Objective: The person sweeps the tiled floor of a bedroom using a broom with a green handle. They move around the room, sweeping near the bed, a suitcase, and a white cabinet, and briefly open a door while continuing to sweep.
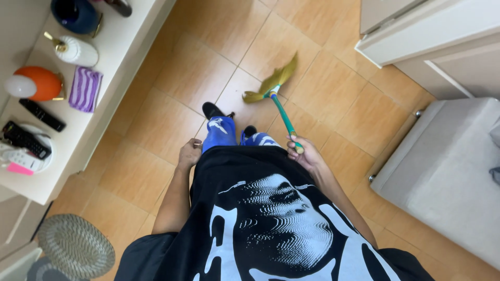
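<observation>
My right hand [305,154] grips the end of a green-handled broom [283,115]. Its yellow-brown bristles [274,81] splay on the orange tiled floor [172,104] ahead of my feet. My left hand [188,154] hangs beside my hip, fingers curled loosely, holding nothing. I wear a black printed shirt, blue shorts and dark shoes [212,110].
A white counter [122,47] on the left carries a blue bowl [75,14], a white dispenser [75,50], an orange object [36,83], a purple striped cloth [85,89] and remotes [41,114]. A grey cushioned bench [442,171] stands right, white cabinets [432,31] beyond. A round woven stool [75,245] sits lower left.
</observation>
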